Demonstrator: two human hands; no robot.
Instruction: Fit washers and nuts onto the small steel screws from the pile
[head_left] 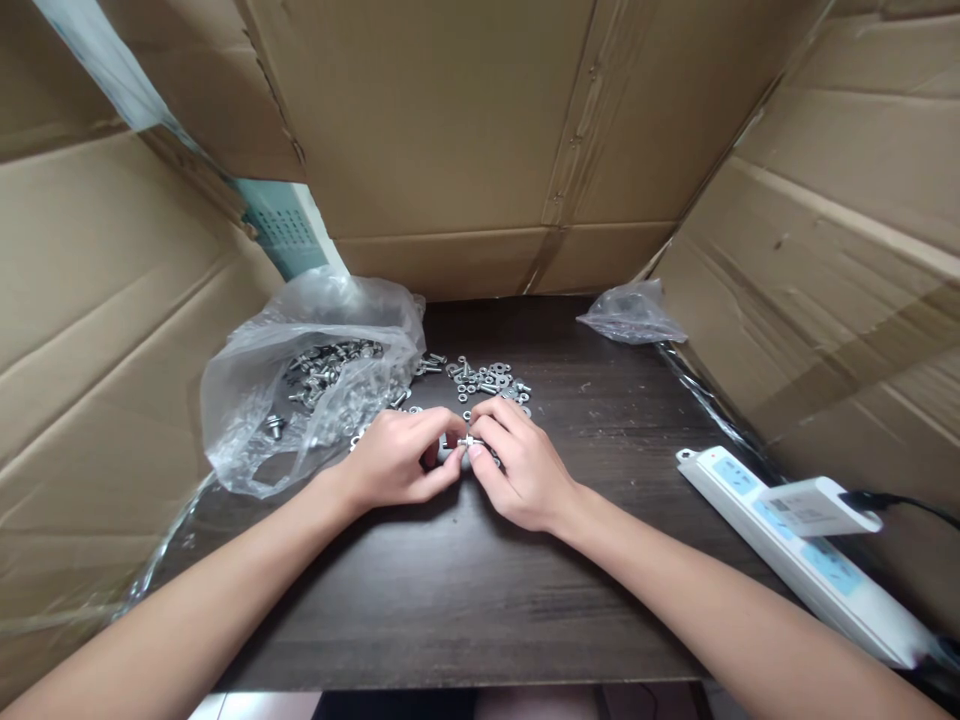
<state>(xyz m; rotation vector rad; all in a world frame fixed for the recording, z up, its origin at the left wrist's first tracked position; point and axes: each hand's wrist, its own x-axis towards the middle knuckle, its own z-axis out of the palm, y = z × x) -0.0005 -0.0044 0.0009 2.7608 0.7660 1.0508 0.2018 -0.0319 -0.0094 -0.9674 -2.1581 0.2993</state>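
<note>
My left hand (401, 458) and my right hand (517, 462) meet at the middle of the dark wooden table (465, 590). Both are closed in a pinch on a small metal bolt (469, 441) held between their fingertips. Whether a nut or washer sits on the bolt is too small to tell. Just beyond the hands lies a loose pile of small metal nuts and washers (487, 380). To the left, a clear plastic bag (300, 390) lies open with several bolts inside it.
Cardboard walls (465, 130) enclose the table at the back and both sides. A small crumpled plastic bag (634, 315) lies at the back right. A white power strip (795, 545) with a plugged-in adapter runs along the right edge.
</note>
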